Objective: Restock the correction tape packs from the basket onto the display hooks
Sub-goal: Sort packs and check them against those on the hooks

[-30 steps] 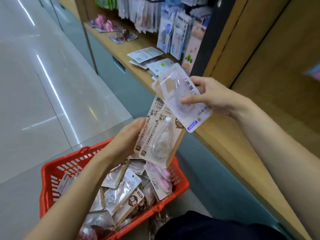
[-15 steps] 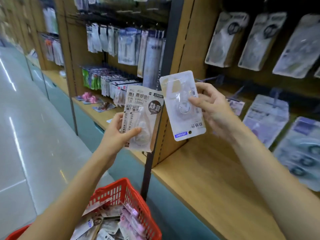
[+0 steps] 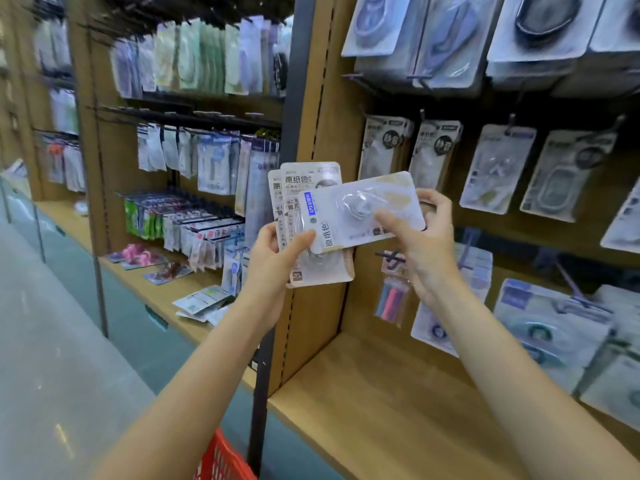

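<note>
Left hand grip pinches two upright beige correction tape packs, thumb across the front. Right hand grip pinches a white pack turned sideways, overlapping them, before the display hooks; red basket at bottom edge

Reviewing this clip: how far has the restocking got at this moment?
Early to middle. Done: packs already hang on the display hooks, though who hung them is unclear. In hand: the left hand holds a few beige packs upright, and the right hand pinches a white pack turned sideways, not yet on a hook. Left: hanging these; only the red basket corner shows.
</note>
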`<action>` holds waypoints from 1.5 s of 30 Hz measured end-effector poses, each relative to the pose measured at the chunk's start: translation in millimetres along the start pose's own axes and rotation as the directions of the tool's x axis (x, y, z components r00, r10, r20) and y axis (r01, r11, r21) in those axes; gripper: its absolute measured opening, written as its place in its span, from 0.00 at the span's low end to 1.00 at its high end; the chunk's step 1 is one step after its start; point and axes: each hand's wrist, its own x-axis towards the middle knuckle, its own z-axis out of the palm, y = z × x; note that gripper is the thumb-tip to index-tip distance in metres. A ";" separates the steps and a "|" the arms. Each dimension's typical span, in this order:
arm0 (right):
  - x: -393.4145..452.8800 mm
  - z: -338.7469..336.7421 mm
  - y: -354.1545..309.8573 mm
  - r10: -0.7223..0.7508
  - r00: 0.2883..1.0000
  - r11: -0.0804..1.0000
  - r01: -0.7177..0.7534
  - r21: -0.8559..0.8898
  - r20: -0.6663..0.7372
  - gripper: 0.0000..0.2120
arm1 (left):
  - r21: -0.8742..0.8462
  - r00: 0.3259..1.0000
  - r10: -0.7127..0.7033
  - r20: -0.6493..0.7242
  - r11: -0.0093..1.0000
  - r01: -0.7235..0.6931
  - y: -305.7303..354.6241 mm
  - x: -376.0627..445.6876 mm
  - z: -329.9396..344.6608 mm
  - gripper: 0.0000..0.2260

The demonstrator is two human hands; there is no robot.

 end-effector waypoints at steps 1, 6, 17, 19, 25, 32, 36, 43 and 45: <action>-0.5 -2.0 0.5 -0.038 0.999 0.997 0.037 -0.070 -0.009 0.27 | 0.012 1.000 0.019 0.001 1.000 -0.019 2.0 1.1 -0.7 0.18; 4.6 -20.3 -8.2 -0.107 0.980 0.931 0.157 -0.331 0.165 0.36 | 0.215 0.986 0.154 0.064 0.963 -0.165 15.0 8.8 -10.6 0.15; 18.8 -32.3 -16.2 0.048 0.916 0.844 0.176 -0.507 0.398 0.16 | 0.067 0.976 0.076 0.204 0.994 -0.091 35.1 27.8 -1.3 0.17; 18.8 -31.0 -8.9 0.044 0.943 0.889 0.115 -0.443 0.331 0.15 | 0.032 0.978 0.071 0.195 0.996 -0.079 33.5 30.3 0.6 0.18; 25.2 -31.3 1.5 0.086 0.979 0.958 -0.030 -0.284 0.187 0.12 | 0.022 0.987 0.046 0.156 0.999 -0.050 24.7 37.9 -3.8 0.15; 28.6 -46.8 -7.6 0.071 0.995 0.995 -0.066 -0.074 0.065 0.13 | 0.036 0.981 0.061 0.186 0.997 -0.069 22.8 46.4 10.4 0.18; 25.3 -64.5 -17.4 0.050 0.994 0.994 -0.040 -0.107 0.096 0.24 | 0.059 0.966 0.084 0.243 0.993 -0.101 23.7 45.6 33.5 0.20; 34.8 -102.5 -36.8 -0.173 0.985 0.945 0.161 -0.286 -0.017 0.35 | 0.093 0.950 0.106 0.294 0.986 -0.139 16.0 37.7 63.3 0.20; 42.2 -107.2 -40.9 -0.200 0.980 0.921 0.182 -0.345 -0.018 0.34 | 0.099 0.949 0.107 0.298 0.985 -0.143 15.6 36.9 67.4 0.19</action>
